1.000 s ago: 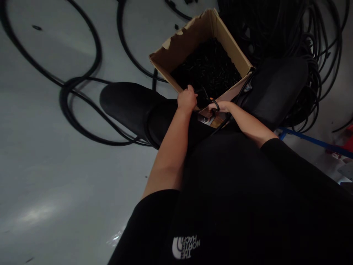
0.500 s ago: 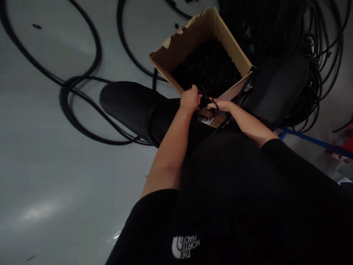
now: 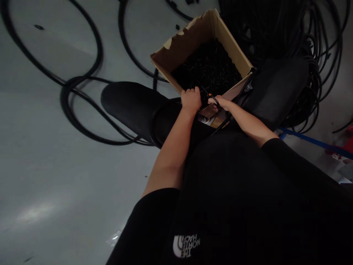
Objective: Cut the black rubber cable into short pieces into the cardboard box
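My right hand is closed on a pair of scissors with black handles and an orange part at the pivot. One handle loop curves around its fingers. Just to the left, my left hand is a fist, knuckles up, around a black hose that its fingers mostly hide. The hose appears to run from there over the left thigh. Both hands are at the near edge of a torn-edged cardboard box. Inside it lie many short black tube pieces.
Large loops of black hose lie on the grey floor at the left. A heap of coiled black hose stands at the right behind the knee. A blue bar and something red are at the right edge.
My left hand has rolled over, its knuckles now lined up on top. The scissors and my right hand have shifted only slightly.
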The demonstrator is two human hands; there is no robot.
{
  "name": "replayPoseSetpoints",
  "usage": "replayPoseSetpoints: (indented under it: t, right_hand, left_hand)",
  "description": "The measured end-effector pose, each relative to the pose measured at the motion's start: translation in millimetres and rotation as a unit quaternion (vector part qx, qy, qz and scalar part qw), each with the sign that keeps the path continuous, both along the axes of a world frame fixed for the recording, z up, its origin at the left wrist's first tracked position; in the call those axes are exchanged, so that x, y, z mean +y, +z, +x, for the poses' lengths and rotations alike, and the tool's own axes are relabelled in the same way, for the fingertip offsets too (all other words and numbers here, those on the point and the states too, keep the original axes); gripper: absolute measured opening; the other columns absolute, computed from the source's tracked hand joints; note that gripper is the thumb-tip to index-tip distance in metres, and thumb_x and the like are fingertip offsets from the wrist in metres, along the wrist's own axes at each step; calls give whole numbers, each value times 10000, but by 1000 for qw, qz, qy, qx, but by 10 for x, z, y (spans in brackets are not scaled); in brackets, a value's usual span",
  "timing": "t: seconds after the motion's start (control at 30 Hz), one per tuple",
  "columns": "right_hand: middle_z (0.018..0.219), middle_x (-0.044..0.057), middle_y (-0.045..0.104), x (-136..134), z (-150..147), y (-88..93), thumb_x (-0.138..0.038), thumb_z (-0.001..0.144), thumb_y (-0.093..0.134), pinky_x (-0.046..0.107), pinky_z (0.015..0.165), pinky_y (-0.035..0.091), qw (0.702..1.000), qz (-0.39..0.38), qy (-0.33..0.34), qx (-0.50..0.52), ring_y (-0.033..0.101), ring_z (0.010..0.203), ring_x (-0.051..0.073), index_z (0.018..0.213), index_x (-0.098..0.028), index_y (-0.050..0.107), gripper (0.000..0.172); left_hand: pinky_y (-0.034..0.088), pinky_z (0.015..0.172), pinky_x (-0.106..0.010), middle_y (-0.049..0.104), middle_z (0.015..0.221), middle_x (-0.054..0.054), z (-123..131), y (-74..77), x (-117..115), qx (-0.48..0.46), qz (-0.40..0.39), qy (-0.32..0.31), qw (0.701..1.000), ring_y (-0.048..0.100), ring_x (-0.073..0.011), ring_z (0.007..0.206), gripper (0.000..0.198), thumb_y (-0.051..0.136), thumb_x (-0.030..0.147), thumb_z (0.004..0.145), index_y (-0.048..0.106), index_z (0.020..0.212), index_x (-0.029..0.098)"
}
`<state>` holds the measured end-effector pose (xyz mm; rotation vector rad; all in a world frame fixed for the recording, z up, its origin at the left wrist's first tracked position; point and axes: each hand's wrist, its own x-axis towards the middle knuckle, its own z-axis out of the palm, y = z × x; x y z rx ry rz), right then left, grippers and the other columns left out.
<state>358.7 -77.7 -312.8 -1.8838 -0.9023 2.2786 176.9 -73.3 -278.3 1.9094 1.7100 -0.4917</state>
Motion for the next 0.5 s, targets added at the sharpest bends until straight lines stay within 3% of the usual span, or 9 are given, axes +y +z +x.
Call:
replayPoseSetpoints:
  t: [0.1, 0.27, 0.37, 0.5]
  right_hand:
    - [538, -66, 516, -21, 0, -34, -222, 956, 969, 184, 460, 406, 996, 53, -28, -64, 475, 496, 107, 792, -262, 538, 463]
    - [512, -45, 524, -29, 12, -14, -112, 923, 914, 173, 467, 381, 993, 73, -5, -95, 485, 480, 98, 739, -252, 528, 450]
    - [517, -35, 541, -21, 28, 7, -86, 898, 920, 175, 481, 383, 991, 72, 9, -115, 490, 494, 100, 758, -252, 533, 444]
    - [578, -25, 594, -50, 20, 35, -101, 972, 852, 181, 507, 422, 996, 24, 12, -90, 558, 559, 132, 819, -239, 599, 326]
  left_hand:
    - [508, 1463, -611, 783, 1732, -391, 14, 23, -29, 22, 0, 12, 1000, 727, -489, 1671, 631, 388, 179, 1220, 709, 1725, -22]
    - [555, 1428, -585, 781, 1705, -421, -15, 8, -24, 20, -18, 38, 999, 741, -494, 1690, 567, 444, 161, 1259, 726, 1715, -25]
    - [583, 1412, -583, 797, 1682, -414, -18, 4, -6, 13, -21, 54, 998, 762, -491, 1680, 503, 533, 179, 1285, 743, 1710, 9]
    - [615, 1378, -580, 806, 1680, -406, -3, 52, 22, 13, -24, 62, 998, 784, -487, 1651, 505, 528, 166, 1281, 732, 1712, -1]
